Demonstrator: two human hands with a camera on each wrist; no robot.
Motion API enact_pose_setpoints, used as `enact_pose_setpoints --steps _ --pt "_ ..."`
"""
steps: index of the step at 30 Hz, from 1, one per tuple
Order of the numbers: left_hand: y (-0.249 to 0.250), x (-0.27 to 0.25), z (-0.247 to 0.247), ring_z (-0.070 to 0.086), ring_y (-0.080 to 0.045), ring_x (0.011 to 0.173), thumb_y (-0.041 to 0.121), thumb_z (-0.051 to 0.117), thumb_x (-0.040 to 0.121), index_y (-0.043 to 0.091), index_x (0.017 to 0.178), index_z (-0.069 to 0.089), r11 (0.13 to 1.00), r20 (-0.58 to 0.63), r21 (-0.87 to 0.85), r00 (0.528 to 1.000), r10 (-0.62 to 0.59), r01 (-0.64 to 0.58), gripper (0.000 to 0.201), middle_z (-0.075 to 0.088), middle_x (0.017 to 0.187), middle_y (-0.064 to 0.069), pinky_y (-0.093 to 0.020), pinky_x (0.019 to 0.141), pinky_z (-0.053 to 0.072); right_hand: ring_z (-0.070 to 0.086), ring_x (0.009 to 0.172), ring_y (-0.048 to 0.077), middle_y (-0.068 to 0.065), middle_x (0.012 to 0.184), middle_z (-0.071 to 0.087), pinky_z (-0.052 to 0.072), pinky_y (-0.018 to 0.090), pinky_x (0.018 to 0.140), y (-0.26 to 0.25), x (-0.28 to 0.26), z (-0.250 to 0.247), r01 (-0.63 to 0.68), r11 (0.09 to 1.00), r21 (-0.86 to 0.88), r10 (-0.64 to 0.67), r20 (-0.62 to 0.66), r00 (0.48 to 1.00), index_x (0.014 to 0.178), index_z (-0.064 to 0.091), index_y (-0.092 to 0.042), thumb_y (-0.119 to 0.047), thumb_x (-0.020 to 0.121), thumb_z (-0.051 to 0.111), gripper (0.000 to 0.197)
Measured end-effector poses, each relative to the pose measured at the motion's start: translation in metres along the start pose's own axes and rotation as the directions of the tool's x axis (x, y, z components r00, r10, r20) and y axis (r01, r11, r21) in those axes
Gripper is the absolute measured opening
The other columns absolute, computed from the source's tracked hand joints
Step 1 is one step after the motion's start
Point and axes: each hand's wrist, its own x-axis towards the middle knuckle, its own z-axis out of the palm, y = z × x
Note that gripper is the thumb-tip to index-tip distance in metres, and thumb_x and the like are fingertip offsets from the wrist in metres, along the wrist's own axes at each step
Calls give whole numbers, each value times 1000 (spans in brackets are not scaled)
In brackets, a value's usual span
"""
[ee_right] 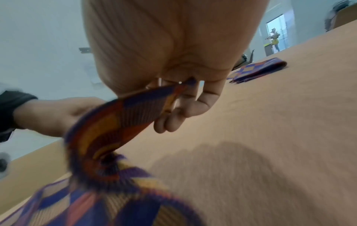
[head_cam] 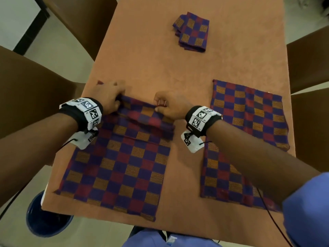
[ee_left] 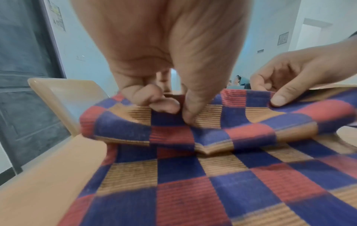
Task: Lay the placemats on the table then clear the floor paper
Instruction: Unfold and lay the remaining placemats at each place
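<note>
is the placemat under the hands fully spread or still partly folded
Partly folded. The left placemat lies flat near the person, but its far edge is doubled over, pinched by the left hand and right hand.

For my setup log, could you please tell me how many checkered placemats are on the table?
3, as separate items: one being unfolded near the left edge, held by both hands; one spread flat on the right; one folded bundle at the far end, which may hide more layers.

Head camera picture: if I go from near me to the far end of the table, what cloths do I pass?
Half-unfolded placemat that both hands hold → left hand and right hand pinching its far edge → folded stack at the far end.
</note>
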Motion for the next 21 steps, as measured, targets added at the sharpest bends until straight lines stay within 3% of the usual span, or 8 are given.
enact_pose_setpoints --steps 4,7,10,13,15,18,21 --pt "-5 24 -21 57 -48 86 13 56 81 12 101 50 998 -178 -41 983 -43 37 20 53 104 -19 -47 68 43 55 77 15 -2 86 61 47 30 72 12 34 -44 -83 996 38 86 -118 989 98 65 -18 -14 83 66 15" --pt "-8 57 -38 55 -49 88 11 53 82 11 94 48 996 -266 -78 962 -70 50 14 55 103 -22 -51 70 46 58 80 14 -3 89 64 51 32 72 20 62 -73 -132 991 19 133 -199 971 97 66 -21 -15 84 65 14" --pt "-12 96 -48 56 -48 97 14 54 82 12 103 52 983 -308 -169 943 -126 76 21 57 111 -22 -55 78 49 62 82 14 -4 92 66 56 35 76 35 90 -90 -198 980 1 190 -286 939 100 68 -22 -16 85 64 17" --pt "-13 115 -43 48 -45 119 32 64 82 19 132 41 953 -148 -200 955 -257 226 56 44 137 -18 -54 95 45 63 102 20 1 113 66 53 35 87 55 105 -85 -298 954 -16 277 -323 905 120 62 -24 -21 86 63 35" --pt "-10 114 -27 42 -46 125 45 66 79 22 140 32 954 -79 -148 958 -276 263 74 33 147 -18 -54 100 42 57 112 23 4 125 60 48 36 92 68 104 -73 -341 935 -101 288 -346 893 128 56 -24 -28 83 63 45" --pt "7 92 1 32 -43 135 49 63 81 31 146 26 984 -41 -48 984 -172 170 77 18 158 -12 -57 105 36 57 104 26 5 117 59 49 41 86 78 82 -49 -310 938 -157 242 -345 907 119 61 -22 -34 82 60 39" --pt "28 62 24 25 -37 141 55 56 85 31 146 32 994 81 -42 992 -97 101 69 22 158 -7 -61 104 35 57 104 28 4 122 56 50 41 86 80 46 -29 -236 953 -192 190 -229 955 115 63 -21 -33 84 59 34"
